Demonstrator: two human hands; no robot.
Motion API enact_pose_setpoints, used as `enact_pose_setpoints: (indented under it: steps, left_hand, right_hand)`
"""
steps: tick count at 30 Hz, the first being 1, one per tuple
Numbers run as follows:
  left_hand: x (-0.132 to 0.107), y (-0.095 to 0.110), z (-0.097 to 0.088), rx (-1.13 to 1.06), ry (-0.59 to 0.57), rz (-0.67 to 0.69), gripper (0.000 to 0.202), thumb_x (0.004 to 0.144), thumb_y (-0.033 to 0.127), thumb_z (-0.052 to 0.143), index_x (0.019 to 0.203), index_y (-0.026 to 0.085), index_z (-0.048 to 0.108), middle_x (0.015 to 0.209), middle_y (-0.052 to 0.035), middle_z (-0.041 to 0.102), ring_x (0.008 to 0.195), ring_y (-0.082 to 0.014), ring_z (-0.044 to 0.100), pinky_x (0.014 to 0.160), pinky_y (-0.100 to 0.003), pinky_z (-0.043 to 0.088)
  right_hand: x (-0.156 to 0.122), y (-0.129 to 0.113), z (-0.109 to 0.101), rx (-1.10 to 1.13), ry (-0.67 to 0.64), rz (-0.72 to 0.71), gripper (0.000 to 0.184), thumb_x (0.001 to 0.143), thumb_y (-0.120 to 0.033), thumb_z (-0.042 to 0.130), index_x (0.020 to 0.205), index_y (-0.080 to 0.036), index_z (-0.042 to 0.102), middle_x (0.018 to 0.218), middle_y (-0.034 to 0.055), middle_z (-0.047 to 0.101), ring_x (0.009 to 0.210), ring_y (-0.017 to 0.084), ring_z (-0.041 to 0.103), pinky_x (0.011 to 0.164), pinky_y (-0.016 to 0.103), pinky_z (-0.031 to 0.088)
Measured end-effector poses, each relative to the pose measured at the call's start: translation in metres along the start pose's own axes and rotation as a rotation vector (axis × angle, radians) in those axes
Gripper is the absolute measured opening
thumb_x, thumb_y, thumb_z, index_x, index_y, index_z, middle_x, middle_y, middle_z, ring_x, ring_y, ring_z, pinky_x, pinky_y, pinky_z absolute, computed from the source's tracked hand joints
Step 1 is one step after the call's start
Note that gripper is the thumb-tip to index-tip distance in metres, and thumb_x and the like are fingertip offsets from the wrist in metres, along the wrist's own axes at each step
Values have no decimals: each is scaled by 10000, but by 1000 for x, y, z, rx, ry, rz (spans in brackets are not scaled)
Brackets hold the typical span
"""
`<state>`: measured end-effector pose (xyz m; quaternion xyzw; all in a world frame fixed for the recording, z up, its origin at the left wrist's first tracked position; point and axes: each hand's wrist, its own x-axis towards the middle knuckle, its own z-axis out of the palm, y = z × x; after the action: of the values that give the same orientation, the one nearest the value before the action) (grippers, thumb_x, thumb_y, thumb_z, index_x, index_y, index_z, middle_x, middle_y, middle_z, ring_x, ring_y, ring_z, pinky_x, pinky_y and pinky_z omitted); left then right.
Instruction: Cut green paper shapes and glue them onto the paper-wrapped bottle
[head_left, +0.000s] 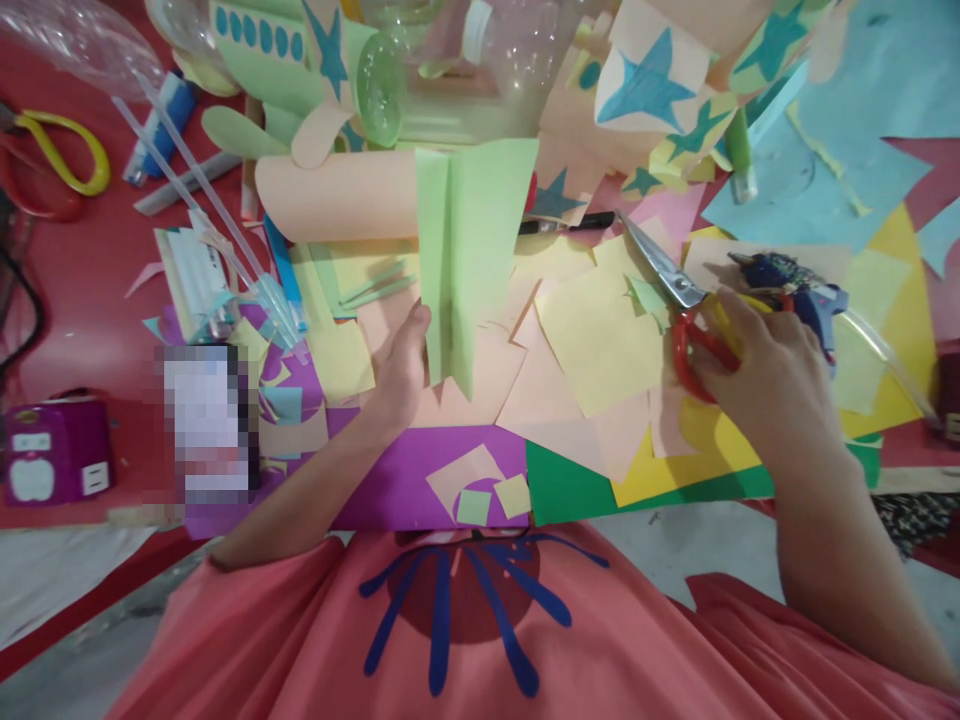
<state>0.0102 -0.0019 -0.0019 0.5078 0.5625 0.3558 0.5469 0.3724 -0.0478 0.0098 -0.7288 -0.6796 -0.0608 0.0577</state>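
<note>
Paper (600,345) in many colours covers much of the red worktop (82,325), with clear bottles (525,45) along the far side. The left hand (406,368) grips a folded green sheet (491,230) at centre; the right hand (772,370) grips scissors (675,283) farther right.

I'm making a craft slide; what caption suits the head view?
Left hand holds folded green paper, right hand holds scissors, amid scattered coloured paper.

Two hands in play, left hand (405,370) and right hand (772,370)! Two pairs of scissors (660,268), one phone (210,420), one purple box (60,455), one folded green paper (487,240), one peach roll (345,195), six blue ovals (264,38), and two tiny squares (474,506)!
</note>
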Motion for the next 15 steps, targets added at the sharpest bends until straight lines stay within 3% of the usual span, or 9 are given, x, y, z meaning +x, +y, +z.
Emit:
enact_pose_setpoints:
  steps: [3,6,8,11,15]
  left_hand:
    - [0,10,2,-143,4,-63,627,919,728,430,1187,219,679,1167,-123,756,1208,-326,690,997,-474,586]
    - [0,16,4,-212,32,-14,547,873,698,541,1147,242,667,1224,-98,740,1263,-314,662,1004,-444,586]
    - [0,18,5,-228,45,-2,517,871,681,565,1141,249,653,1230,-83,739,1249,-302,668,984,-435,600]
    - [0,18,3,-250,12,-16,485,888,643,586,1169,250,623,1221,-78,735,1181,-281,695,942,-438,627]
    - [2,15,1,-328,23,0,459,848,619,687,1129,258,641,1213,-52,736,1151,-249,711,931,-413,638]
  right_hand:
    - [-1,-4,-2,63,-1,-5,566,788,-297,708,1344,-196,684,1008,209,715,919,386,706,836,535,579]
    - [-7,-10,-16,172,14,33,578,774,-311,689,1345,-220,676,1143,213,714,1035,400,705,896,559,582]
    - [-11,-13,-29,285,-21,95,592,742,-314,696,1330,-242,689,1132,180,722,986,360,716,888,545,591]
    - [-15,-16,-47,645,-226,262,578,716,-322,693,1291,-265,692,964,104,716,756,254,688,667,431,602]
    - [-19,-21,-57,1223,-574,387,508,709,-318,767,1205,-307,657,686,-25,573,427,132,466,343,276,366]
